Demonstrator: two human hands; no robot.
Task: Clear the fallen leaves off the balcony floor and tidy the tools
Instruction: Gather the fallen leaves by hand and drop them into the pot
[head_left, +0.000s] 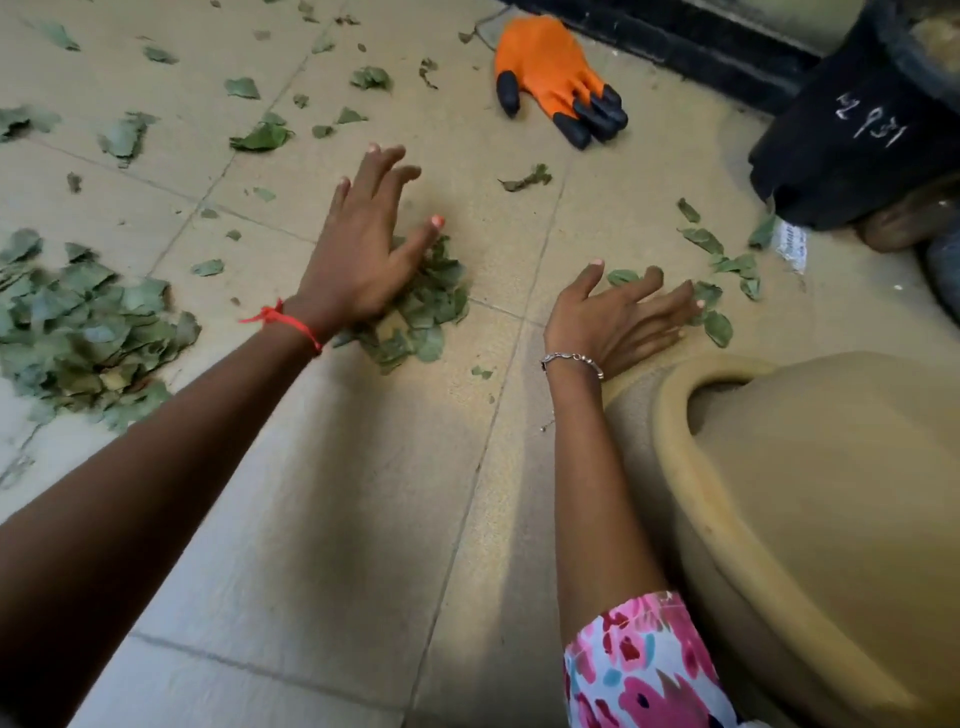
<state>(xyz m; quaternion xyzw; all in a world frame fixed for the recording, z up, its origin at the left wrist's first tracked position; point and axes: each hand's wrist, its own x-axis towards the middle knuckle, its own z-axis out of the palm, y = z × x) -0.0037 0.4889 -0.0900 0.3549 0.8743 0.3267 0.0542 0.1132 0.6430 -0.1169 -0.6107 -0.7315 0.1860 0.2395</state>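
Green fallen leaves lie scattered over the beige tiled balcony floor (311, 493). My left hand (363, 249), fingers spread and straight, rests on a small heap of leaves (421, 312) at the centre. A bigger pile of leaves (83, 332) sits at the left edge. My right hand (618, 317) lies flat on the tiles with straight fingers, its fingertips touching a few loose leaves (719, 312) beside a clay pot. An orange gardening glove with black clawed fingertips (556, 78) lies on the floor at the top, apart from both hands.
A large tan clay pot (789, 519) fills the lower right, right next to my right forearm. A black planter with chalk marks (857, 135) stands at the upper right. A dark door threshold (675, 41) runs along the top. More leaves (260, 135) dot the far tiles.
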